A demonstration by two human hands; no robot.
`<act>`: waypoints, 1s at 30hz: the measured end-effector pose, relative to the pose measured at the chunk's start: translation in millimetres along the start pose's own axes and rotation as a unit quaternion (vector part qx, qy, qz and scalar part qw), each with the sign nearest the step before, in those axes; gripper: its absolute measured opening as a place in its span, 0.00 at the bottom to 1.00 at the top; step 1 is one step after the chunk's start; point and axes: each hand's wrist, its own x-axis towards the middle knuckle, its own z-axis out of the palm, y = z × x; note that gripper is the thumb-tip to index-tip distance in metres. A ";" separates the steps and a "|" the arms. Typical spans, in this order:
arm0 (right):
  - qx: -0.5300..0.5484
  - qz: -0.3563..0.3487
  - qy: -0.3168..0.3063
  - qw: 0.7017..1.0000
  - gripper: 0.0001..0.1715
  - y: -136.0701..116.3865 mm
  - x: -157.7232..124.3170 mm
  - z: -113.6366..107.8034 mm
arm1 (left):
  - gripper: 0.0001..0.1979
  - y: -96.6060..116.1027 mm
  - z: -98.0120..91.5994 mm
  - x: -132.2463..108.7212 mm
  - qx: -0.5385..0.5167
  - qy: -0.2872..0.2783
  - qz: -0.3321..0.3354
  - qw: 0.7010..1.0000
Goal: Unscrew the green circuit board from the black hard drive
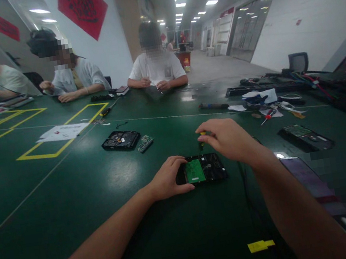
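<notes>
The hard drive [207, 170] is the middle of the clock here: it lies flat on the surface [81, 192], its green circuit board [194, 171] still in place. At nine o'clock the left hand [169, 177] grasps that end between thumb and fingers; at one o'clock the right hand [223, 137] pinches a small yellow-topped tool [203, 133], probably a screwdriver, with its tip too dim to make out. Work on this drive looks early, since the board is not yet off; whether any screws are out, I cannot tell. At ten o'clock a second drive [121, 140] seems further taken apart, with a loose board [145, 143] just beside it. Near three o'clock a third drive [303, 136] shows a green board apparently attached, so it looks less advanced
</notes>
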 end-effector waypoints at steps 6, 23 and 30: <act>0.022 -0.039 0.006 0.999 0.23 2.9 -1.5 6.9 | 0.39 0.1 0.2 -0.4 0.005 0.001 0.001 1.000; -0.054 0.066 0.001 0.996 0.16 0.7 0.0 0.0 | 0.39 0.3 -1.7 -0.4 -0.006 0.002 0.000 1.000; -0.081 0.082 0.007 0.993 0.24 0.4 1.9 1.2 | 0.39 0.7 -1.1 -1.0 -0.005 0.001 -0.001 1.000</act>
